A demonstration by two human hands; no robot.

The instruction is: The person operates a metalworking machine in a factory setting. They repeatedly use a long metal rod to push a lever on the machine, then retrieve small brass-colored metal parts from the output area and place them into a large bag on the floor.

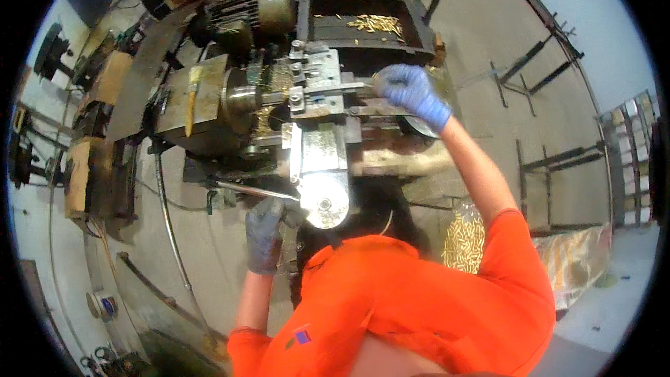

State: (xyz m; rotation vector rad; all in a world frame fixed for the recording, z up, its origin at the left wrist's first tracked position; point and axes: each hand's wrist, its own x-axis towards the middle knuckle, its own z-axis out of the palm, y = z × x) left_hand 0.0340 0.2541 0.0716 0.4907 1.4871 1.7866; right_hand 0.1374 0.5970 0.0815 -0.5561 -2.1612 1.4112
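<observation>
My right hand [412,94], in a blue glove, is closed with curled fingers at the right end of a flat metal bar on the lathe's tool slide [317,84]. What those fingers hold is hidden; a small yellowish spot shows by the fingertips. Lower left, my left hand [264,236], in a dark grey glove, has its fingers bent just below a metal rod lever [255,190], beside a shiny round plate [325,200]. Its grip is hard to make out. Left of the slide is the lathe spindle [241,99], with brass-coloured shavings [264,120] below it.
Beyond the slide, a dark metal tray [331,31] holds small brass pieces [377,24]. A brush [192,101] lies on the headstock, with a motor [255,14] behind. A bag of brass pieces [463,243] stands right of my legs. Metal frames [558,160] stand farther right.
</observation>
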